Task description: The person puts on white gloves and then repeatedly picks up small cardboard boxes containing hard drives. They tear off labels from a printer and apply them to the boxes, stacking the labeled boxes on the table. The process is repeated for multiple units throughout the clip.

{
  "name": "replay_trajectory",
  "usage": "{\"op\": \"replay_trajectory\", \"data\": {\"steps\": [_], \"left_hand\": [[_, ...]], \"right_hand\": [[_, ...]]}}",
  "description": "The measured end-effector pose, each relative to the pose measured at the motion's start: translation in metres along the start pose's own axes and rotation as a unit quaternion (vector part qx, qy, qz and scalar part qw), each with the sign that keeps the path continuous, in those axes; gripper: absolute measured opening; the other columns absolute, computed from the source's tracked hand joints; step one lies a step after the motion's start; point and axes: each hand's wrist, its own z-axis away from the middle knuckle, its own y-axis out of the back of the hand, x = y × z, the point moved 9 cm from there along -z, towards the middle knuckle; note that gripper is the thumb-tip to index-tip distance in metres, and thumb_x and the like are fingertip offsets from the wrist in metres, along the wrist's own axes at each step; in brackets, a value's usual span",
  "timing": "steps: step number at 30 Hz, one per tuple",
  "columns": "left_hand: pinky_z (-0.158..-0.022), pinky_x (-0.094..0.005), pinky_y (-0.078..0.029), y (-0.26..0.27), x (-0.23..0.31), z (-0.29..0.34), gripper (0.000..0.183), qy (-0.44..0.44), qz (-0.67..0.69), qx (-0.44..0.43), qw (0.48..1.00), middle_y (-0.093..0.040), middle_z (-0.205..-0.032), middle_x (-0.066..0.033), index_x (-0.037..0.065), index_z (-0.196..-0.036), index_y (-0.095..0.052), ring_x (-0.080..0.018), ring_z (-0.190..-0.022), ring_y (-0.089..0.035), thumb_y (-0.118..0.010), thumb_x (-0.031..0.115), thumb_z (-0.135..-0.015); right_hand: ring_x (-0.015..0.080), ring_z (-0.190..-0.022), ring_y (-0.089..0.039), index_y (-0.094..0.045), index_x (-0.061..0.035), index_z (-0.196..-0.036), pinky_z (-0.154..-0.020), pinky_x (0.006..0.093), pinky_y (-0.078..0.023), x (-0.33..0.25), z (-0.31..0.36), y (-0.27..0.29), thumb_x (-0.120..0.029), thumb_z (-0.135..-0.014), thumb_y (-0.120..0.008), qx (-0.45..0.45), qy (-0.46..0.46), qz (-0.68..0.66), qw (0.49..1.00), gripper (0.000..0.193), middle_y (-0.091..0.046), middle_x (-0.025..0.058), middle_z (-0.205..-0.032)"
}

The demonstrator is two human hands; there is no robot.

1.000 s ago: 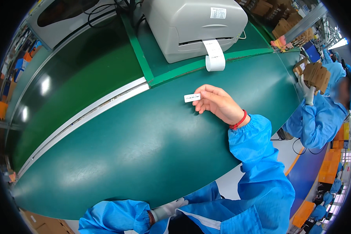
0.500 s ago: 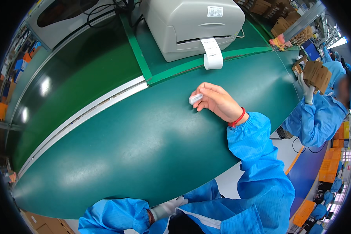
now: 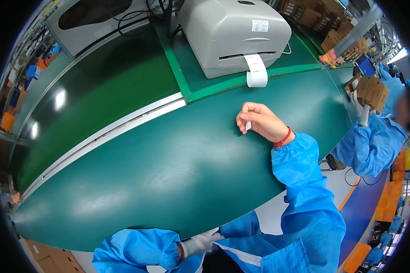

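Observation:
Above the green tabletop, my bare right hand, with a red cord at the wrist, is closed. A small white piece shows between its curled fingers, mostly hidden by them. Just beyond that hand, a strip of white labels curls out of the front slot of a grey label printer; the hand does not touch it. My left hand, in a white glove, rests low at my lap beside the table's near edge. Its partly visible fingers lie loosely stretched, with nothing seen in them.
A metal rail divides the tabletop from a darker green surface at the left. On the far right, a co-worker in blue holds a cardboard box. Another carton stands below the table at the lower left.
My right hand has turned and its fingers have curled in, so less of the white piece shows. The whole view has shifted slightly. My left hand stays at my lap.

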Motion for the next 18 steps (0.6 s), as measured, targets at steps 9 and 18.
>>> {"op": "replay_trajectory", "data": {"steps": [9, 18], "left_hand": [[-0.069, -0.0352, -0.046, -0.039, -0.028, 0.007, 0.042, 0.149, 0.115, -0.147, 0.971, -0.048, -0.099, -0.0074, 0.02, -0.114, -0.052, -0.0249, -0.096, -0.049, -0.058, 0.019, -0.072], [-0.057, -0.0329, -0.042, -0.061, -0.061, 0.018, 0.006, 0.297, 0.461, -0.048, 0.835, -0.052, -0.075, -0.0063, 0.008, -0.082, -0.055, -0.0225, -0.069, -0.052, -0.053, 0.014, -0.082]], "right_hand": [[0.0091, -0.061, -0.051, -0.047, -0.0086, -0.079, -0.056, 0.0229, -0.044, -0.001, 0.001, 0.008, -0.019, -0.088, -0.055, 0.025, -0.017, 0.006, 1.0, 0.016, -0.052, 0.0012, -0.071], [0.0095, -0.061, -0.051, -0.047, -0.0076, -0.1, -0.055, 0.0238, -0.044, -0.003, 0.003, 0.013, -0.017, -0.088, -0.053, 0.057, -0.021, 0.014, 0.998, 0.017, -0.052, 0.001, -0.071]]}}
